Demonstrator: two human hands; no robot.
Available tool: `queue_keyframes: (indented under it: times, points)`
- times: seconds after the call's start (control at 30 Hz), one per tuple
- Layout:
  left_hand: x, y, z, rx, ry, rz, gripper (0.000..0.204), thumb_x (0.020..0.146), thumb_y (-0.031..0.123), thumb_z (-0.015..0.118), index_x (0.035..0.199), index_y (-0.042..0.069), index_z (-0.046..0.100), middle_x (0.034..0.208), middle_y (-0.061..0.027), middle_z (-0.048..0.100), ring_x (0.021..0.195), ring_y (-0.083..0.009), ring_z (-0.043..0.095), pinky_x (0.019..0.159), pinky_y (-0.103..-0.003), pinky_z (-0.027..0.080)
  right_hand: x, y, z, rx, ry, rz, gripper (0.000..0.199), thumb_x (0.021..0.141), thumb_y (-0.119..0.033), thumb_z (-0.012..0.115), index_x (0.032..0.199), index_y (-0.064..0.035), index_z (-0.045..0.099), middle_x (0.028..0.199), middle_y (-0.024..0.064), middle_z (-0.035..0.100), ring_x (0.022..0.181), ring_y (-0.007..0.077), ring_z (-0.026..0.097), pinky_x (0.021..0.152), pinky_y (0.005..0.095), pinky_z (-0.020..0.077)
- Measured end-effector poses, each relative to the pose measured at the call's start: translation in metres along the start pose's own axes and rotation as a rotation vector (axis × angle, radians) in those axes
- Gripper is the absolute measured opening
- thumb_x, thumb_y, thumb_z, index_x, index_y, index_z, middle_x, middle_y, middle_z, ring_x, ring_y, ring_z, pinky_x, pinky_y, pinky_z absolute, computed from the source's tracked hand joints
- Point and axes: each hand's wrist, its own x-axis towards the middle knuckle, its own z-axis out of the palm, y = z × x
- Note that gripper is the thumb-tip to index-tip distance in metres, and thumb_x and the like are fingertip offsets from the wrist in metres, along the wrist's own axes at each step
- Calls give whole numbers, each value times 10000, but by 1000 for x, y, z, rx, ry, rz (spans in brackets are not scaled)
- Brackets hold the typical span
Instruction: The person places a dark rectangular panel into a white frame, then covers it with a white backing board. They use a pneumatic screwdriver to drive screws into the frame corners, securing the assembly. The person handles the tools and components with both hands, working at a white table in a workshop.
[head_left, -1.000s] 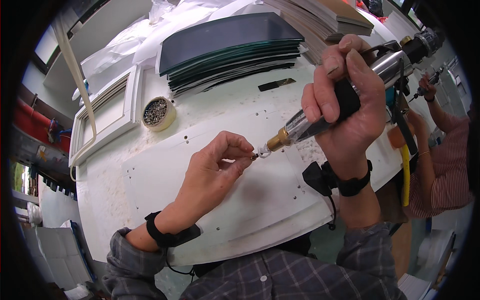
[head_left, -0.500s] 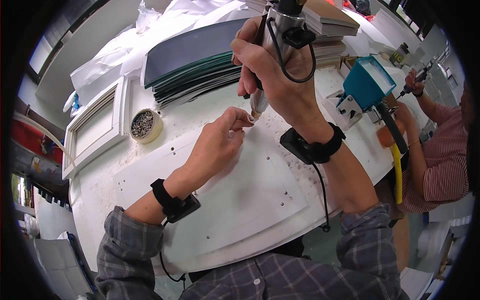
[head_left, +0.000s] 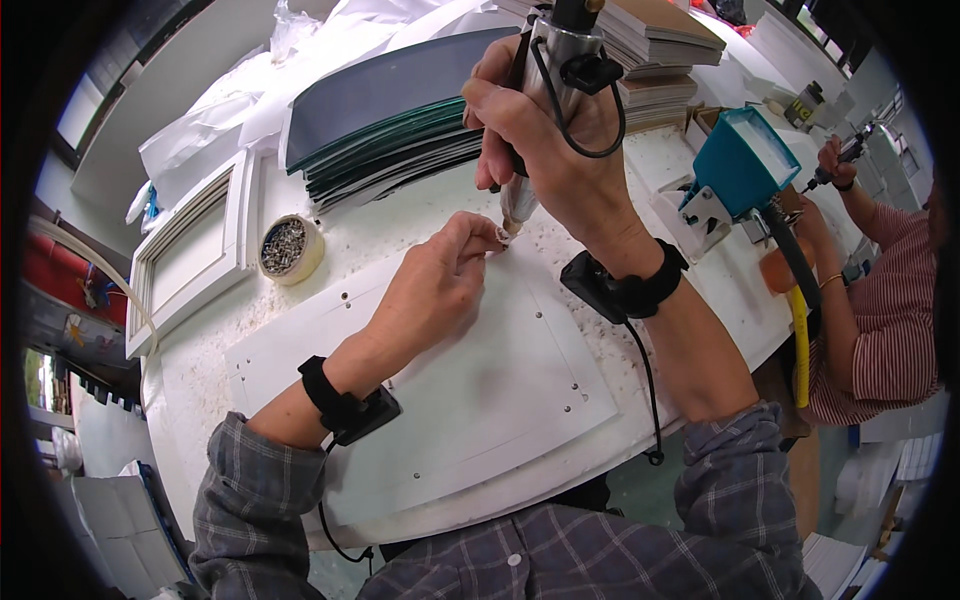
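My right hand (head_left: 550,150) is wrapped round an upright power screwdriver (head_left: 570,85) with a silver body and a black lever. Its narrow tip points down at the far edge of a white panel (head_left: 450,400). Beside that tip, my left hand (head_left: 435,285) pinches with thumb and forefinger; whatever small thing is between them is too hidden to name. Several small screws (head_left: 539,315) sit along the panel's edges. A round pot (head_left: 318,262) of small metal fasteners stands left of my left hand.
White frames (head_left: 190,260) lie at the left. Behind my hands is a stack of dark sheets (head_left: 400,130). A teal hopper machine (head_left: 735,165) stands on the right, and past it a person (head_left: 880,300) in a striped top holds another driver. White scraps litter the table (head_left: 190,420).
Very little differs. My right hand and the screwdriver have shifted slightly left, while my left hand keeps its pinch beside the tip.
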Motion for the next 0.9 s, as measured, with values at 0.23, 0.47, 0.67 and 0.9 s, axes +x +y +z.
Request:
queue_keyframes:
  times: [0.23,0.47,0.67,0.9]
  points:
    - [-1,-8,-2,-57,26,39,304,1042,10,452,1346,16,469,1310,-170,637,1228,-242,633,1035,-363,491,2,0,-1,36,-43,62,191,946,-166,691,906,-10,589,713,69,624,499,89,584,486,271,540]
    - [-3,-12,-4,-52,7,39,334,1042,24,413,1375,1,437,1331,-231,639,1235,-307,648,1029,-398,504,-7,9,1,42,-45,90,197,949,-135,686,881,-50,521,638,42,598,486,94,562,448,251,455]
    - [-8,-6,-10,-103,5,49,334,1039,34,437,1370,1,459,1332,-217,645,1230,-304,651,1031,-384,508,-6,13,5,50,-76,115,193,945,-156,701,884,-51,551,672,39,618,500,77,560,453,242,445]
    - [-89,28,-52,426,52,-18,232,1012,93,635,1225,12,675,1196,-125,704,1045,-227,699,897,-343,560,-2,-25,2,-67,-26,-119,271,979,-279,662,1039,-15,651,836,83,690,507,67,566,474,247,482]
